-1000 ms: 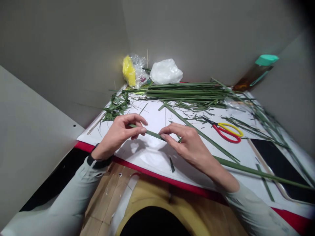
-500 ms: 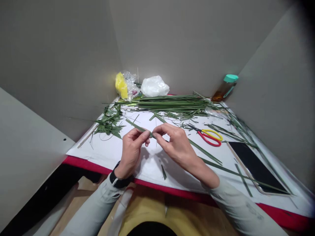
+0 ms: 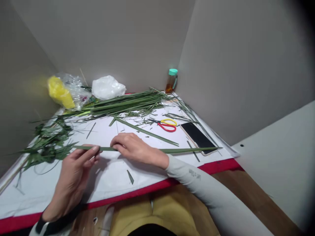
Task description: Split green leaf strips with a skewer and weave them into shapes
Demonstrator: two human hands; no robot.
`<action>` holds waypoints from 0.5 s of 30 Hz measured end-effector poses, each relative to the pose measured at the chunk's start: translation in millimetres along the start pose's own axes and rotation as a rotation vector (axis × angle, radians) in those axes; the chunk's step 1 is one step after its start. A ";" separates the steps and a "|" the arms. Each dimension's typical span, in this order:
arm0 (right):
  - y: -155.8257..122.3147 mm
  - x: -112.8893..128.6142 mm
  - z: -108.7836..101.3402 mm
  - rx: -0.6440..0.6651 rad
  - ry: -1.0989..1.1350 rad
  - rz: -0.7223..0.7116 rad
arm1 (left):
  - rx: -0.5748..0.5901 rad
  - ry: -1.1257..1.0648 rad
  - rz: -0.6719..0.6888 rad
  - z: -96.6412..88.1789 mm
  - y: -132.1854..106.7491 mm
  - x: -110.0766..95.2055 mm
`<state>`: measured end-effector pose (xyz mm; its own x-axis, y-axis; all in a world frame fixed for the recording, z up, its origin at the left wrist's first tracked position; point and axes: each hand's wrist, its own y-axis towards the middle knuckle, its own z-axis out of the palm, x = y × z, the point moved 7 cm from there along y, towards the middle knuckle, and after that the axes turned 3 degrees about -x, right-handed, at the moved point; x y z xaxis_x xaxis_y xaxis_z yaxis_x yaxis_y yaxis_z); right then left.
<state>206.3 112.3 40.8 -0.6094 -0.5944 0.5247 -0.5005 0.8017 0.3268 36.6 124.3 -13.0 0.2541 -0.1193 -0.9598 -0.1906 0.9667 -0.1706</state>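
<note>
A long green leaf strip (image 3: 182, 150) runs across the white sheet (image 3: 110, 183) from left to right, its tip reaching the phone. My left hand (image 3: 73, 173) pinches the strip near its left end between thumb and fingers. My right hand (image 3: 135, 149) is closed over the strip a little further right, fingertips pinched on it. Both hands hold it just above the sheet.
A bundle of long green leaves (image 3: 128, 103) lies at the back, leaf scraps (image 3: 46, 141) at the left. Red and yellow scissors (image 3: 166, 124) and a black phone (image 3: 198, 137) lie at the right. A yellow bag (image 3: 59, 91), white bag (image 3: 107, 87) and teal-capped bottle (image 3: 171, 80) stand by the walls.
The view has swung to the right. My hands moved apart along the leaf strip, which now lies stretched out level across the sheet.
</note>
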 end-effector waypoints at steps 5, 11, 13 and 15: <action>-29.1 0.8 20.7 -0.067 -0.438 -0.053 | 0.035 0.136 -0.252 -6.2 4.1 12.8; -73.8 -4.8 43.0 -0.027 -0.550 -0.123 | -0.092 0.197 -0.323 -12.8 4.7 18.4; -80.6 -11.8 44.2 0.002 -0.516 -0.084 | -0.059 0.251 -0.338 -19.5 6.1 23.6; -83.5 -17.0 45.5 0.053 -0.466 -0.057 | -0.015 0.316 -0.306 -35.0 8.5 28.0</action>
<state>230.4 52.6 -31.1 -0.7851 -0.6121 0.0945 -0.5643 0.7698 0.2983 8.9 121.2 -49.1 -0.0010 -0.4654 -0.8851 -0.1659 0.8729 -0.4588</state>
